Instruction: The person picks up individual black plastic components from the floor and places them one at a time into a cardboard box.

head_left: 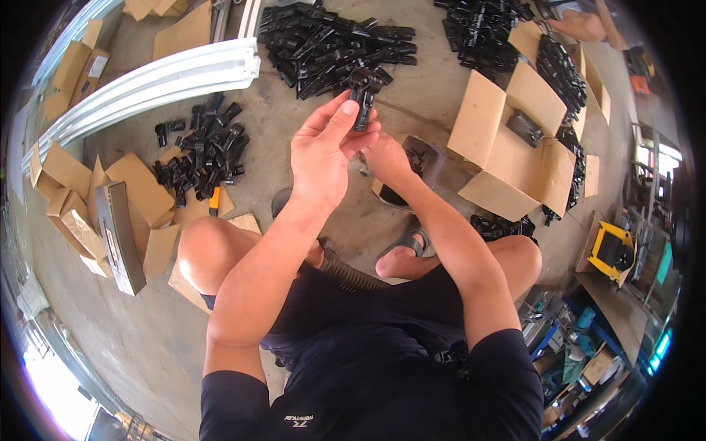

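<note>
My left hand [323, 151] is raised in front of me, its thumb and fingers closed on a black elbow-shaped part [363, 99]. The part is upright, with a wider head at its top end. Just right of and below it, my right hand [387, 159] is closed, its fingertips close to my left fingers; what they hold, if anything, is hidden. Beneath the right hand, a small open bin [434, 173] with dark contents stands on the floor. Beyond my hands lies a large pile of similar black parts [309, 44].
An open cardboard box [478, 121] at the right holds a black pack. More black parts [209, 151] lie at the left, near white rails [162, 81] and opened cartons [140, 187]. Another pile [478, 33] lies far right, near another person's arm [581, 28].
</note>
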`<state>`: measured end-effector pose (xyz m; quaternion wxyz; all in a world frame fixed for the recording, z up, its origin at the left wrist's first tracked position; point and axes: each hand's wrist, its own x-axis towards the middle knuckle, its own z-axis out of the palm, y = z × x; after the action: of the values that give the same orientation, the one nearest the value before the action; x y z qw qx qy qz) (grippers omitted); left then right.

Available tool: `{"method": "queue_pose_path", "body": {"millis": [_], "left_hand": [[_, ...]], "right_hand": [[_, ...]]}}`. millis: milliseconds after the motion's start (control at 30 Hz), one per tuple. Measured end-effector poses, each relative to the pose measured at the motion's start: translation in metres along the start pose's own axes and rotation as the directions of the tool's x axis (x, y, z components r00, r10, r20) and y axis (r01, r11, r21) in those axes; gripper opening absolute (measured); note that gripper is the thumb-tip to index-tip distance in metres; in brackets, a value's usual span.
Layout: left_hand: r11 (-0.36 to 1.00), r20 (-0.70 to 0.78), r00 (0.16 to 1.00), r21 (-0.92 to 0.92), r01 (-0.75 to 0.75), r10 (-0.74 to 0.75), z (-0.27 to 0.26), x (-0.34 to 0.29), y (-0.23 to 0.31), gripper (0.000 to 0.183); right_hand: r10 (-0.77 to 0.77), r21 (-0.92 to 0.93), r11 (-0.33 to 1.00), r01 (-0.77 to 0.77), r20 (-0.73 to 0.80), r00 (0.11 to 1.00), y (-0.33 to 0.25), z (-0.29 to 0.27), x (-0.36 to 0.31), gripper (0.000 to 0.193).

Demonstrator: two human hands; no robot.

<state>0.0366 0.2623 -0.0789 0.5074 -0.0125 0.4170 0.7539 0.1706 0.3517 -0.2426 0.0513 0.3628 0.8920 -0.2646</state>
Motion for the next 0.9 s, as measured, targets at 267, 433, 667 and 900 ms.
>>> {"method": "queue_pose_path", "body": {"millis": [267, 433, 667, 900], "left_hand": [[0.998, 0.038, 0.999, 0.054, 0.027, -0.029, 0.022, -0.012, -0.020, 0.032], [0.996, 0.094, 0.995, 0.090, 0.022, -0.030, 0.037, -0.028, -0.029, 0.031], [0.990, 0.135, 0.990, 0.140, 0.024, -0.043, 0.039, -0.046, -0.039, 0.028], [0.995, 0.132, 0.990, 0.093, 0.034, -0.047, 0.036, -0.047, -0.044, 0.027]], "right_hand": [[0.135, 0.697, 0.694, 0.180, -0.371, 0.919, -0.038, -0.176, -0.076, 0.016], [0.058, 0.650, 0.652, 0.390, -0.556, 0.829, -0.036, -0.176, -0.099, 0.016], [-0.031, 0.544, 0.687, 0.481, -0.640, 0.768, -0.041, -0.173, -0.107, 0.016], [-0.085, 0.466, 0.719, 0.515, -0.676, 0.732, -0.037, -0.168, -0.105, 0.015]]}}
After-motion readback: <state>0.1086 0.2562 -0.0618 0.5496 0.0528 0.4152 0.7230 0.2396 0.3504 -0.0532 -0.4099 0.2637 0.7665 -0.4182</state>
